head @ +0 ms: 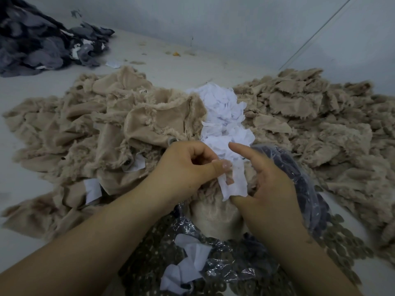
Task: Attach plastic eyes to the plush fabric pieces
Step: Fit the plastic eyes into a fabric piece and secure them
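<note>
The left hand (188, 167) pinched the upper end of a white backing strip (232, 184) between thumb and curled fingers. The right hand (271, 184) gripped its lower end with the thumb, forefinger extended. The strip lay over a beige plush piece (215, 212) just beneath both hands. Beige plush heaps (96, 124) flanked a white scrap pile (222, 112) on the counter (175, 67).

Two bare forearms enter from the lower edge of the frame, with no sleeves, gloves, rings or watch showing. The left hand (186, 167) has a short, glossy thumbnail; the right hand (271, 184) shows plain knuckles.
</note>
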Tool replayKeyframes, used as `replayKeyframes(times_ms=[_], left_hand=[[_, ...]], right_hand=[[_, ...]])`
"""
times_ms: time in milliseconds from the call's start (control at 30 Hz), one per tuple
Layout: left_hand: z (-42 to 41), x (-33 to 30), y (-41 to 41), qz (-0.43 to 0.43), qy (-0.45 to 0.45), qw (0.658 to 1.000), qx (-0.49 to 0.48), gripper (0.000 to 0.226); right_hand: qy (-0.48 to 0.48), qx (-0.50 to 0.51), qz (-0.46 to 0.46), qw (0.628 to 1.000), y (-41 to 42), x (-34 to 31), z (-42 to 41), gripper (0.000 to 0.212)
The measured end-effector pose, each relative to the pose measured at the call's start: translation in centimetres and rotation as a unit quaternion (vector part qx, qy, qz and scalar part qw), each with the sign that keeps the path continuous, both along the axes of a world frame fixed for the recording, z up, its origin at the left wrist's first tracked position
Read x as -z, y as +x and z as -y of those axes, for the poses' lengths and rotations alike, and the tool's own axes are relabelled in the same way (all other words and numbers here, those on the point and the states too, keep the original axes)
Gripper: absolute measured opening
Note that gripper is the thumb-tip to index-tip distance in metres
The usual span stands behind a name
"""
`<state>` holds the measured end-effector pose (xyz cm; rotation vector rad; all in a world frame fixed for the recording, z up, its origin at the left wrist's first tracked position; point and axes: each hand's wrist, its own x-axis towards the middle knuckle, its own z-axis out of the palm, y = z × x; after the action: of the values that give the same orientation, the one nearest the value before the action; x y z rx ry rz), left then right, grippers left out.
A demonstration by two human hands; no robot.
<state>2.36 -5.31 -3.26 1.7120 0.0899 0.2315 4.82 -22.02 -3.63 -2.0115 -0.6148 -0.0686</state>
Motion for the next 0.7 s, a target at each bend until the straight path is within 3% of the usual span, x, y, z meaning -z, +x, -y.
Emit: replayKeyframes(times_ms=[100,300,400,467,600,700], left_hand=[[-0.3,0.5,0.1,-0.013,-0.035,0.999,-0.005,0.008],[-1.2,0.2,-0.3,-0.003,-0.088,0.996,0.014,0.01],[-1.4,-0.2,-0.6,0.014,-0.078,0.997,0.025,0.014],[-1.4,-0.3,-0.8,0.025,-0.056,0.997,0.043,0.027],[-1.4,-0.6,-0.9,0.015,-0.059,0.994,0.091,0.027],[-1.8,-0.6,-0.9,-0.007,-0.042,0.991,0.13,0.034]], right_hand=[[-0.003,0.009,-0.004,1.0,0.3,0.1,0.1,0.067],[0.009,0.014,-0.023,1.0,0.5,0.3,0.0,0.054],[0.009,0.022,-0.02,1.0,0.5,0.2,0.1,0.062],[0.023,0.021,-0.029,0.999,0.4,0.1,0.1,0.059],[0.041,0.018,-0.047,0.998,0.4,0.0,0.3,0.052],[0.063,0.025,-0.049,0.996,0.4,0.0,0.2,0.03]])
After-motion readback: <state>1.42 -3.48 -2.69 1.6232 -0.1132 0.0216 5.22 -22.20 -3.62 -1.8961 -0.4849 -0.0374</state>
